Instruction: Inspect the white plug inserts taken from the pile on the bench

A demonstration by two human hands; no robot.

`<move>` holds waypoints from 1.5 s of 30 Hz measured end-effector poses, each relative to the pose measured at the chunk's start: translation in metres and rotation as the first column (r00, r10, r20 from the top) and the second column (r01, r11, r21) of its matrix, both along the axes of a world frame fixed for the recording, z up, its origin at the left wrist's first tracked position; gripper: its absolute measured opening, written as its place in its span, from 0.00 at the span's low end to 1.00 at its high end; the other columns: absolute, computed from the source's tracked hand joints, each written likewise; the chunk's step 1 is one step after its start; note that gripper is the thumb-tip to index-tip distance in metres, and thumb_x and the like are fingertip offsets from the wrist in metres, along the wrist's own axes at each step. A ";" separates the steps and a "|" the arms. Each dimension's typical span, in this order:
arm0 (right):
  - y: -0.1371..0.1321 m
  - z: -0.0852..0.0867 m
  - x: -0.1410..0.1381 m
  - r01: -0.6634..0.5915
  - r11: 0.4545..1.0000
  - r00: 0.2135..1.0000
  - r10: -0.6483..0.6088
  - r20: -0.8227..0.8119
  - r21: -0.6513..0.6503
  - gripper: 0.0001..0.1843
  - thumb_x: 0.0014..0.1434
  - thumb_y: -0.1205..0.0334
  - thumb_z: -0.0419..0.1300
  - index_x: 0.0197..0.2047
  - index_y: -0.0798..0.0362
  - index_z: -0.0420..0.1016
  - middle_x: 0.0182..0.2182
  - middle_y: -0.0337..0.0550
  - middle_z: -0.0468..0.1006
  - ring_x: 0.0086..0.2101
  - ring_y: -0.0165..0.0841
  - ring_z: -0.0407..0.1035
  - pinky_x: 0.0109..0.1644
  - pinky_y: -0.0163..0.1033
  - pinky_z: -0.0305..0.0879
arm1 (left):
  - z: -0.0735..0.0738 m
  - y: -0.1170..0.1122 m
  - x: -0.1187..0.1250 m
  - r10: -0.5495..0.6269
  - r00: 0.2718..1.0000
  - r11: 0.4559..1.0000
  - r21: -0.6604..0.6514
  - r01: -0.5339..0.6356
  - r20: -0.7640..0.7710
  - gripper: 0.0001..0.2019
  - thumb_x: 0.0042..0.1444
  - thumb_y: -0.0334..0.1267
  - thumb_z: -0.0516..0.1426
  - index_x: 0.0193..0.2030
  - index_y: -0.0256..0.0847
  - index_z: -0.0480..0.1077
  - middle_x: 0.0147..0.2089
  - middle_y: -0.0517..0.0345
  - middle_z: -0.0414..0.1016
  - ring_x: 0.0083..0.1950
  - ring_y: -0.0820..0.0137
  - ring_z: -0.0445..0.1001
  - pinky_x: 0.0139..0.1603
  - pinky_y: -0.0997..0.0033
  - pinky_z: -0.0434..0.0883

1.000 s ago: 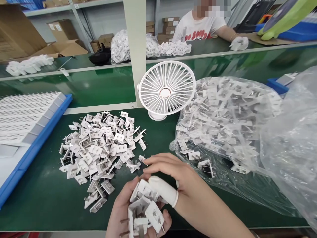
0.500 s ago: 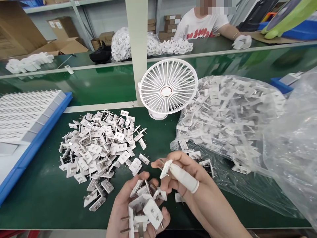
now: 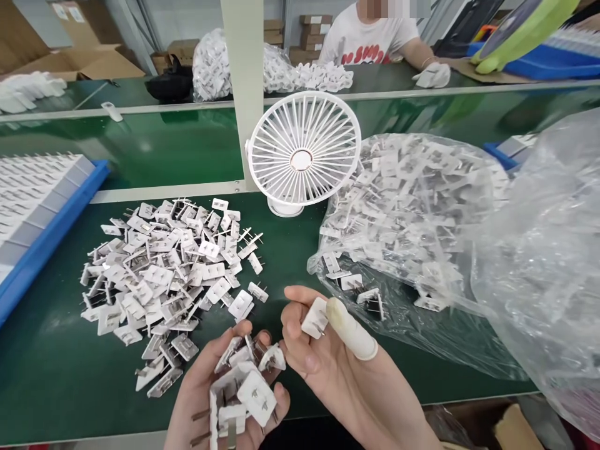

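My left hand (image 3: 201, 387) is cupped around several white plug plates (image 3: 257, 395) with metal prongs, heaped at odd angles in the palm. Close beside it, my right hand (image 3: 323, 350) pinches one white plug plate (image 3: 315, 317) between thumb and fingers. A white finger cot (image 3: 351, 328) covers the right thumb. To the left lies a loose pile of plug plates (image 3: 159, 269) on the green table (image 3: 60, 375). A clear plastic bag (image 3: 412, 206) full of similar plates stands on the right, with a few plates at its mouth.
A white desk fan (image 3: 302, 156) stands behind the hands, near a pale post (image 3: 244, 81). At the left is a blue tray (image 3: 89, 194) holding rows of upright pins. Across the divider, a person (image 3: 370, 37) in a white shirt sits with one gloved hand (image 3: 434, 75) on the table.
The plate in my right hand has turned, its broad face now showing and its prongs pointing another way. My right hand has opened slightly away from the left. The whole view has shifted.
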State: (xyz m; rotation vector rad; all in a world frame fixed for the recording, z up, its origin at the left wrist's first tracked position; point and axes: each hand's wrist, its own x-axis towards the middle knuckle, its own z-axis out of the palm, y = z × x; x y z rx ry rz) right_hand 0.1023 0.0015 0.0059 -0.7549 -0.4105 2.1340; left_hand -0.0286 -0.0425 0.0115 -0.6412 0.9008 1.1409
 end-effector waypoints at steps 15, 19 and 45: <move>0.000 0.002 0.006 0.016 0.999 1.000 -0.016 0.010 0.035 0.06 0.58 0.59 0.60 0.34 0.50 0.67 0.30 0.37 0.73 0.24 0.24 0.59 0.36 0.32 0.61 | -0.011 -0.004 -0.004 -0.006 0.997 0.998 0.056 0.002 0.071 0.06 0.56 0.31 0.57 0.34 0.35 0.76 0.33 0.48 0.80 0.35 0.59 0.79 0.32 0.61 0.74; 0.009 -0.006 0.013 -0.169 0.937 0.879 0.003 0.477 0.304 0.05 0.58 0.62 0.61 0.32 0.50 0.67 0.39 0.39 0.73 0.32 0.27 0.66 0.39 0.33 0.62 | -0.011 -0.002 -0.007 0.053 0.994 0.998 0.025 -0.056 0.096 0.07 0.57 0.31 0.56 0.34 0.36 0.76 0.34 0.46 0.79 0.39 0.54 0.79 0.31 0.60 0.74; 0.036 0.016 -0.012 -0.724 0.480 0.493 -0.144 0.858 0.496 0.20 0.59 0.73 0.53 0.51 0.45 0.72 0.47 0.39 0.76 0.45 0.36 0.69 0.44 0.39 0.67 | -0.014 -0.007 -0.013 0.087 0.988 0.995 0.026 -0.091 0.128 0.06 0.57 0.33 0.57 0.34 0.35 0.76 0.32 0.47 0.79 0.34 0.57 0.79 0.30 0.61 0.74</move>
